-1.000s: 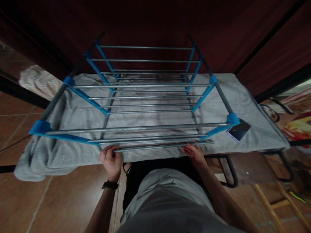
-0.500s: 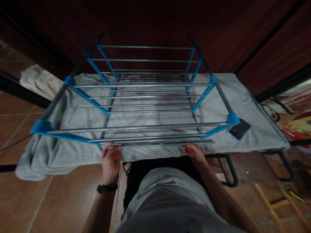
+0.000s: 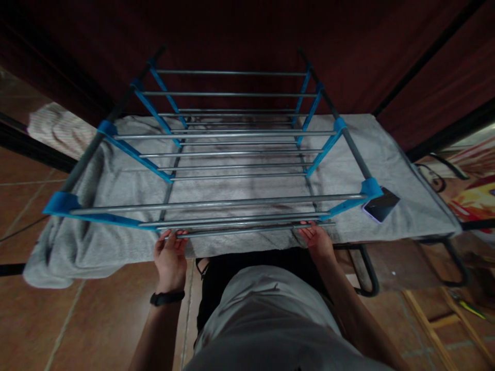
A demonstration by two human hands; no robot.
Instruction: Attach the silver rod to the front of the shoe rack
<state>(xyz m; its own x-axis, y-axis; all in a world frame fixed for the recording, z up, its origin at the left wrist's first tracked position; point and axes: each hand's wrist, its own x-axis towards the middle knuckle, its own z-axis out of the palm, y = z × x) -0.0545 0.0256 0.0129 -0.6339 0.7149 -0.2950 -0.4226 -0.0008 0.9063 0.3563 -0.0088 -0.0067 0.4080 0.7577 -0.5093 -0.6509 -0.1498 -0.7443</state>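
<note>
A loose thin metal rod (image 3: pixel 240 231) lies across in front of me, close to the near side of a metal rack (image 3: pixel 232 204) with blue plastic brackets. My left hand (image 3: pixel 171 260) is closed on the rod's left end, between thumb and fingers. Near its right end, my right hand (image 3: pixel 319 242) has its fingers curled at the rod from below, closed on it. The rack's grey side tubes carry several crossbars in stepped tiers. The rod sits just in front of the lowest near bars, slightly tilted up to the right.
The rack stands on a grey blanket (image 3: pixel 108 242) spread over a bed or bench. A phone (image 3: pixel 381 205) rests on it to the right. Dark red curtains (image 3: pixel 232 31) hang behind. On the tiled floor at lower right is a wooden frame (image 3: pixel 429 324).
The rod has shifted a little to the left, its right end rising slightly. My left hand went left with it, while my right hand moved right and up toward the bracket.
</note>
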